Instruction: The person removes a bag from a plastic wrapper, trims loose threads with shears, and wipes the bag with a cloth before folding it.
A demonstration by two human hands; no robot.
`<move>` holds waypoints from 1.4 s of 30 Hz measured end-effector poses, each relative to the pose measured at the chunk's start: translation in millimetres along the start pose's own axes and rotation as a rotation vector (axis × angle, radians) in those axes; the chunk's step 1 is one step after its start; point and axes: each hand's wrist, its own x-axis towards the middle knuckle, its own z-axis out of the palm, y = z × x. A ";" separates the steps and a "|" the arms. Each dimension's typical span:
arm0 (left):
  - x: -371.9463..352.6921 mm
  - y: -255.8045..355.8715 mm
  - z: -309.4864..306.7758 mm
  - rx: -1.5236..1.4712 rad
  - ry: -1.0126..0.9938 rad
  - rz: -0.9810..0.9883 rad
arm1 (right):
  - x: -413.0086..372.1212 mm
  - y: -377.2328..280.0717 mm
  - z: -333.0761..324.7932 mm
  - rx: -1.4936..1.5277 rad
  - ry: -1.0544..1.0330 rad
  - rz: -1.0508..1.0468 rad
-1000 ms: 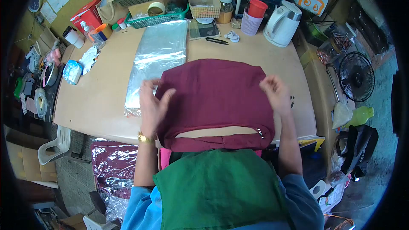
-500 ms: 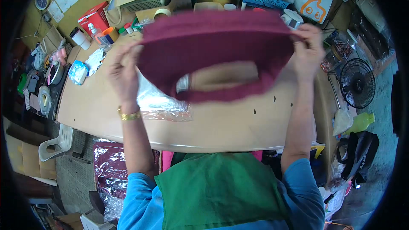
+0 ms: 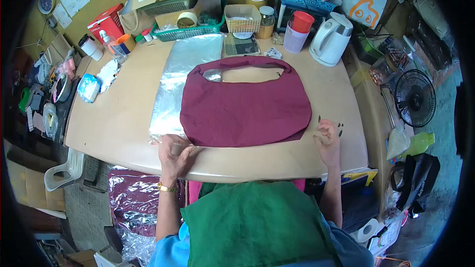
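A maroon cloth bag (image 3: 245,113) lies flat on the tan table, its curved handle toward the back. My left hand (image 3: 174,154) is at the bag's lower left corner, fingers curled in near the edge; what they pinch, if anything, is too small to tell. My right hand (image 3: 328,142) is raised just right of the bag's lower right corner, apart from it, with fingers loosely bent and nothing held. Clear plastic sleeves (image 3: 170,99) lie partly under the bag's left side.
Along the back of the table (image 3: 114,136) stand a green basket (image 3: 190,31), a woven basket (image 3: 242,18), a jar (image 3: 266,22), a red cup (image 3: 302,22) and a white kettle (image 3: 331,39). A black fan (image 3: 415,98) is at the right.
The bag has come down from mid-air onto the table and now lies flat with its handle at the back. Both hands have moved down toward me, and my right hand has let go.
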 end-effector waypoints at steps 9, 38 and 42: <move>54.8 28.2 1.1 -0.007 -0.118 0.133 | 43.0 -36.1 33.7 0.074 -0.057 -0.317; 51.7 19.0 46.1 -0.122 0.153 0.030 | 43.2 -127.6 85.9 -0.401 -0.098 -0.471; 41.5 64.8 48.7 -0.025 0.168 -0.015 | 43.9 -159.0 158.1 -0.298 -0.420 -0.591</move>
